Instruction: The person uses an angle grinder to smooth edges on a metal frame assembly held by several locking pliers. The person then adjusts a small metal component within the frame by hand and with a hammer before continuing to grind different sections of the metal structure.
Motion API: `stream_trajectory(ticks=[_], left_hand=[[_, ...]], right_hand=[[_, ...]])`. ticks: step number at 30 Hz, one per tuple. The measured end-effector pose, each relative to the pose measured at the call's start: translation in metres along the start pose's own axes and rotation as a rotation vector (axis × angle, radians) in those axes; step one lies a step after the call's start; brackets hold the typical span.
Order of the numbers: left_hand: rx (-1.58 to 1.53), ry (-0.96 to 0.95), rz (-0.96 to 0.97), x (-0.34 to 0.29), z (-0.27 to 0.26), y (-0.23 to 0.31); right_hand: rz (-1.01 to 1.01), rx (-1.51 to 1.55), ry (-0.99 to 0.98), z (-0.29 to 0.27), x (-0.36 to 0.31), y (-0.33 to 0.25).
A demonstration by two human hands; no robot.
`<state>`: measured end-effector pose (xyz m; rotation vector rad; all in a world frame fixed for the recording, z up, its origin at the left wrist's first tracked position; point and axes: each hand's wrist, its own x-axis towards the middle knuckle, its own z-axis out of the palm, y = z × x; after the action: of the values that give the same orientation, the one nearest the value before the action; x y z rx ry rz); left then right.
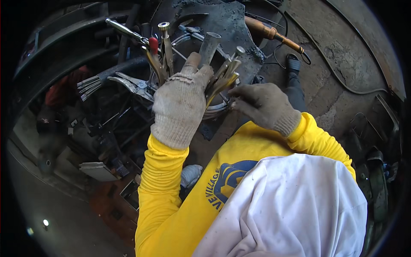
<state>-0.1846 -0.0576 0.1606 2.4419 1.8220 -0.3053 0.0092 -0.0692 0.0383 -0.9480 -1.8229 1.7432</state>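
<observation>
My left hand (180, 107), in a dirty pale knitted glove, reaches up among several metal tools. Its fingers close around the lower end of a flat grey metal bar (209, 48); part of the grip is hidden. My right hand (267, 107), gloved too, has its fingers bent together beside a cluster of metal handles (224, 75); what they hold is too small to make out. Left of my left hand are locking pliers (133, 84) and a red-tipped tool (153, 45). A screw-ended metal tool (166, 47) stands upright behind that hand.
Thin rods (90, 87) stick out of a dark tube at left. A dark metal plate (227, 19) with crumbs on it lies beyond the tools. An orange-brown handled tool (274, 33) rests at its right edge. A cable (325, 66) curves over the floor at right.
</observation>
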Motion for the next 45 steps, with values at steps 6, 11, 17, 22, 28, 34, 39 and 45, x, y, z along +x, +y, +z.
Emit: stream_trajectory(ticks=[6,11,17,22,28,34,39,45], left_hand=[[-0.086,-0.166,-0.185,0.007,-0.007,0.008],[-0.218,-0.16,-0.298,0.013,-0.007,0.013],[-0.225,-0.171,-0.362,0.016,-0.005,0.018],[-0.229,-0.097,-0.318,0.013,0.001,0.012],[-0.228,-0.05,-0.199,0.012,0.005,0.003],[-0.055,-0.044,-0.077,0.002,0.004,0.001],[0.554,0.155,0.159,0.0,0.02,0.003],[0.139,0.415,0.302,-0.001,0.027,-0.01]], right_hand=[[-0.064,-0.137,-0.12,-0.004,0.026,-0.005],[-0.093,-0.129,-0.156,-0.01,0.035,-0.002],[-0.104,-0.068,-0.174,-0.01,0.037,0.001],[-0.095,-0.081,-0.2,-0.006,0.038,0.003],[0.155,0.214,-0.216,-0.025,0.047,0.0],[0.382,0.233,-0.145,-0.06,0.045,-0.028],[0.323,0.173,-0.217,-0.051,0.036,-0.018],[0.379,-0.064,-0.261,-0.033,0.035,-0.046]])
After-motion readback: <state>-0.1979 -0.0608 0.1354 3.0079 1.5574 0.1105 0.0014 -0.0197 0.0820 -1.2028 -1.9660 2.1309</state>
